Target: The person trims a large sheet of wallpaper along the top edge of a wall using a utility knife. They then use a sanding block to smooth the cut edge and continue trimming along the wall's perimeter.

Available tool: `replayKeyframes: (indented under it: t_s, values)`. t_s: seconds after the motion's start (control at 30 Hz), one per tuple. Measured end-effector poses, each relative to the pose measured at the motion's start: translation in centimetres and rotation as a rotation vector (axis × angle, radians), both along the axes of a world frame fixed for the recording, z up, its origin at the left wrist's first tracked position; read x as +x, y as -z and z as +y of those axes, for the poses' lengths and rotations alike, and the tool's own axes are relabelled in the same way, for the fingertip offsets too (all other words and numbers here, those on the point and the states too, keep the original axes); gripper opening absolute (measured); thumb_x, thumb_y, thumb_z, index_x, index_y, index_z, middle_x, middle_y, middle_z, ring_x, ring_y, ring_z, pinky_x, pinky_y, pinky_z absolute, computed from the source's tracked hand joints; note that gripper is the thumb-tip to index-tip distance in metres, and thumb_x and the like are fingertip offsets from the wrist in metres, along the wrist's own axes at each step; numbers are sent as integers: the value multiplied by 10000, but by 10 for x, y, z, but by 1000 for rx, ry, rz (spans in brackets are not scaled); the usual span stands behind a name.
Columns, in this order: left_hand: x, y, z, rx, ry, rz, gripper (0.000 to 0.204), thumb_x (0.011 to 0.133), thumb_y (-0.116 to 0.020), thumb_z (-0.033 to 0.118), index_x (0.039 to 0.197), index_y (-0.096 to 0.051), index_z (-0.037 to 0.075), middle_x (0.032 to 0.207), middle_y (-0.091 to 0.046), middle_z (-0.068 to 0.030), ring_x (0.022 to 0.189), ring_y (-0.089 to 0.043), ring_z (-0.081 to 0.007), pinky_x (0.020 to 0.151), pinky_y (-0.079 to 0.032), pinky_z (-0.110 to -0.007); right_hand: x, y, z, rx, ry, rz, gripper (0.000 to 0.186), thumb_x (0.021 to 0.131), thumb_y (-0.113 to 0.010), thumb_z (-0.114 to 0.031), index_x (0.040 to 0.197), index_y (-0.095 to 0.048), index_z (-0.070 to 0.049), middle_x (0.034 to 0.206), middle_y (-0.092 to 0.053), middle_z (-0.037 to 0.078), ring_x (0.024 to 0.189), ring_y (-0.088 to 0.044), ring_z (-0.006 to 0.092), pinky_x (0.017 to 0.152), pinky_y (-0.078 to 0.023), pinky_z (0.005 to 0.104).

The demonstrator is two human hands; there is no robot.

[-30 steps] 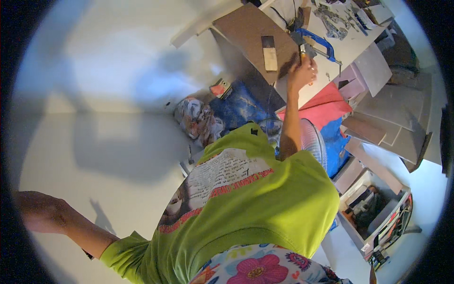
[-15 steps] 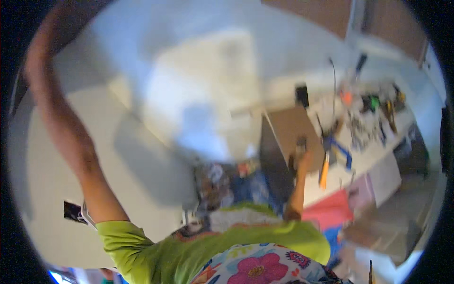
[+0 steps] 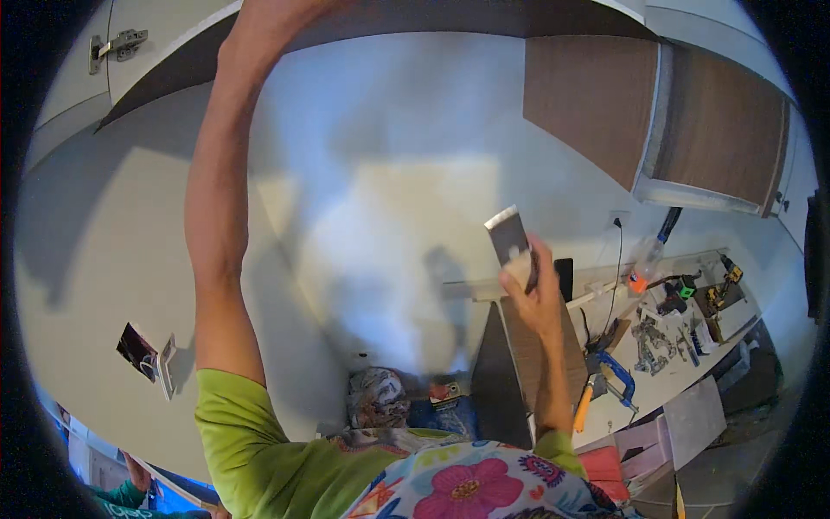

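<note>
My right hand [image 3: 540, 298] is raised in front of the wall, its fingers closed around a flat, dark metal blade [image 3: 508, 235] with a bright, straight edge at the top. A pale tan part shows by my thumb; the exact kind of tool is unclear. My left arm reaches high, bringing my left hand [image 3: 290, 13] to the underside of the dark overhead cabinet panel [image 3: 450, 19]. The picture's top edge cuts off its fingers. Below my right hand stands a brown board [image 3: 553, 355].
A worktop [image 3: 692, 381] at right carries a blue clamp [image 3: 618, 376], an orange-handled tool [image 3: 584, 406], loose metal hinges [image 3: 650, 346] and a yellow drill [image 3: 731, 270]. Brown cabinets [image 3: 596, 95] hang above. An opening [image 3: 138, 350] sits in the left wall. Another person's hand [image 3: 138, 474] shows lower left.
My right hand has risen from the brown board, now holding the blade up before the wall. My left arm has shifted rightward in the picture, and the view has tilted upward.
</note>
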State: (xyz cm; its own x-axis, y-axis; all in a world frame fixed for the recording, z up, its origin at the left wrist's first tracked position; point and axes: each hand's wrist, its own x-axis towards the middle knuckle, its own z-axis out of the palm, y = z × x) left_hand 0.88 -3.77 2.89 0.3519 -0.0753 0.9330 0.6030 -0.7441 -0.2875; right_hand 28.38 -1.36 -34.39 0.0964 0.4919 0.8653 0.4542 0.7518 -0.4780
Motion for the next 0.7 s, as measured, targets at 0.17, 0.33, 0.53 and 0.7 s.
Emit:
replayKeyframes:
  t_s: [0.17,0.33,0.53,0.7]
  values:
    - [0,-16,-36,-169,-168,26,180,756,-707,165,801,-748,-4,687,-712,-129,640,-666,-184,614,-524,-329,-44,-171,-43,459,340,-455,737,808,-826,-192,1478,-544,-69,1000,-627,152,835,-641,305,779,-538,403]
    - [1,-27,-48,-225,-244,113,179,720,-705,177,756,-748,7,658,-699,-112,611,-633,-177,605,-508,-350,-66,-257,-51,700,523,-653,591,952,-661,-222,1488,-466,-65,895,-566,155,682,-641,288,589,-542,421]
    - [-7,-32,-37,-167,-258,119,193,718,-704,200,772,-761,24,674,-713,-123,637,-670,-208,635,-532,-356,-77,-265,-39,629,594,-639,743,889,-727,-273,1546,-427,-100,965,-560,157,714,-648,317,610,-556,430]
    - [-11,-33,-31,-187,-221,129,204,728,-700,210,794,-770,30,708,-730,-139,676,-704,-225,659,-554,-363,-84,-260,-34,570,522,-592,747,892,-725,-276,1550,-420,-97,972,-594,186,751,-662,352,641,-561,454]
